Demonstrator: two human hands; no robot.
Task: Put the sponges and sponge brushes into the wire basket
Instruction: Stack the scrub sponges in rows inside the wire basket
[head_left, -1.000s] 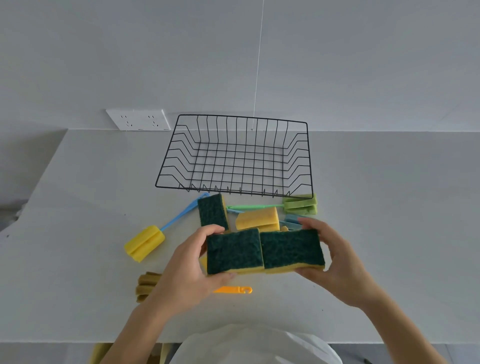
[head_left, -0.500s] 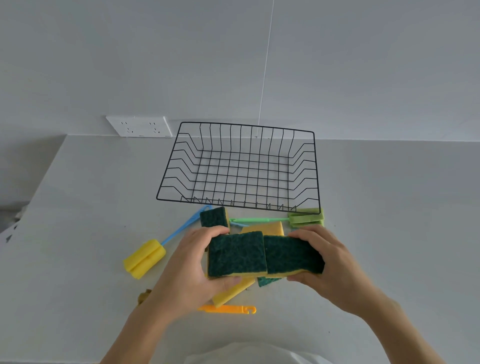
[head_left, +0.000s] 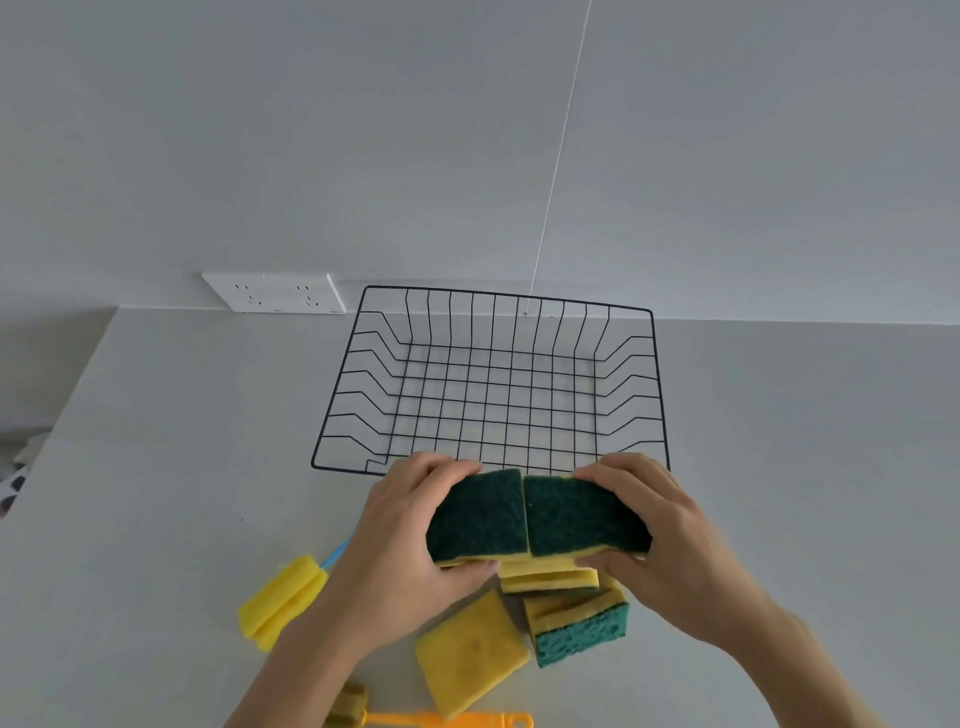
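My left hand (head_left: 400, 525) grips a green-topped yellow sponge (head_left: 478, 514), and my right hand (head_left: 660, 535) grips a second one (head_left: 582, 514) pressed edge to edge against it. Both are held in the air just in front of the near rim of the black wire basket (head_left: 343, 374), which has nothing in it. Beneath my hands on the counter lie a yellow sponge (head_left: 470, 654), another sponge on its side (head_left: 582, 629) and a third partly hidden one (head_left: 550, 579). A yellow sponge brush with a blue handle (head_left: 280, 600) lies to the left.
An orange-handled brush (head_left: 447, 719) with an olive sponge head (head_left: 348, 704) lies at the bottom edge. A white wall socket (head_left: 275, 293) sits behind the basket's left. The grey counter (head_left: 805, 467) ends at the wall behind and drops off at the left.
Both hands have carried the two sponges forward and up, from above the pile to the basket's near rim. The view has tilted, so the loose sponges now lie below my hands.
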